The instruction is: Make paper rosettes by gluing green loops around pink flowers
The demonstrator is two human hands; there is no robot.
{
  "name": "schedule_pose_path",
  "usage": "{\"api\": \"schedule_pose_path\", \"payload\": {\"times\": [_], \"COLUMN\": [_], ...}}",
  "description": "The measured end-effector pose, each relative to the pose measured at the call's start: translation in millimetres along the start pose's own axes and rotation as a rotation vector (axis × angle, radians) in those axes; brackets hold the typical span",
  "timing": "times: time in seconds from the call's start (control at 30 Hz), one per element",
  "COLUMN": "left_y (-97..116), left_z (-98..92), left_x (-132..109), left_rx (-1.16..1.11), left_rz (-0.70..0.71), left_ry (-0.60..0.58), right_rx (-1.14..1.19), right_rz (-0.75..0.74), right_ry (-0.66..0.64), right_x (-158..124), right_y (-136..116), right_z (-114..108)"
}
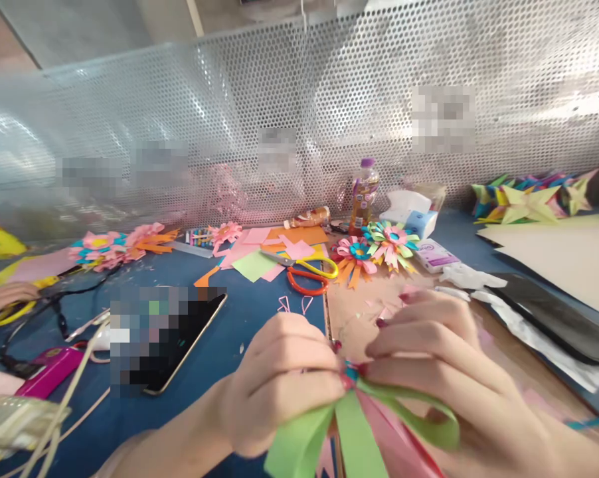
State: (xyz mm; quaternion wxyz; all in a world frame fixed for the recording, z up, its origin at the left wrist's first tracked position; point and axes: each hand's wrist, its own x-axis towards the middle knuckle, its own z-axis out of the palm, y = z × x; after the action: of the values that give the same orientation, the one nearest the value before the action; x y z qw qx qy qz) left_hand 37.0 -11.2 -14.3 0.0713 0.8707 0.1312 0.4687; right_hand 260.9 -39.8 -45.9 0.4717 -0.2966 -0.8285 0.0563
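Green-pink paper flower point(359, 431) cut off at bottom; left fingers point(299, 388), right fingers point(429, 362) pinched on mostly hidden teal centre point(350, 373).

Bright, diffuse light; strong glare on perforated metal panel point(339, 119), worst at right. Wide-angle stretch toward edges. Left hand point(284, 382) and right hand point(441, 365) slightly soft. Pixelated blocks over panel patches, phone point(174, 358).

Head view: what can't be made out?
All in the head view:
- Most of the blue centre of the paper piece: covered by the left hand and right hand.
- Its green strips' lower ends: cut off by the bottom edge.
- Phone screen: partly pixelated.
- Purple-capped bottle's label text: too small, blurred.
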Motion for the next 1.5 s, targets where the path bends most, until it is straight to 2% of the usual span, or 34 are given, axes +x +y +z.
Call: {"api": "schedule_pose_path", "payload": {"times": [0.1,0.3,0.43,0.57,0.67,0.73,0.83,0.93,1.03,1.13,1.27,1.5], "left_y": [-14,-18,-13,-11,-9,-8,-7,-7,-5,-1,2,0], "left_z": [1.8,11.1,15.8,19.7,22.0,23.7,28.0,35.8,44.2,48.6,48.2,48.7], "left_x": [0,-4,-3,-3,-2,1,5,7,7,7,9,8], "left_rx": [-0.021,-0.160,-0.292,-0.443,-0.570,-0.610,-0.631,-0.766,-0.995,-1.112,-1.143,-1.099], "left_rz": [0.039,-0.086,-0.279,-0.504,-0.736,-0.867,-0.989,-1.083,-1.138,-1.160,-1.147,-1.179], "left_ry": [-0.012,0.037,0.052,0.066,0.102,0.155,0.276,0.414,0.496,0.513,0.463,0.423], "right_rx": [-0.065,0.009,0.101,0.233,0.378,0.508,0.732,0.816,0.801,0.806,0.824,0.861], "right_rz": [-0.091,0.062,0.162,0.364,0.520,0.612,0.767,0.863,0.840,0.851,0.896,0.930], "right_ry": [-0.041,-0.010,-0.016,-0.065,-0.074,-0.055,0.009,0.101,0.145,0.193,0.251,0.231], "right_x": [33,33,38,44,44,44,43,43,42,41,40,44], "right_y": [3,1,0,-2,-3,-2,1,4,3,1,-1,1], "right_z": [-3,8,8,5,7,11,18,26,33,38,38,33]}}
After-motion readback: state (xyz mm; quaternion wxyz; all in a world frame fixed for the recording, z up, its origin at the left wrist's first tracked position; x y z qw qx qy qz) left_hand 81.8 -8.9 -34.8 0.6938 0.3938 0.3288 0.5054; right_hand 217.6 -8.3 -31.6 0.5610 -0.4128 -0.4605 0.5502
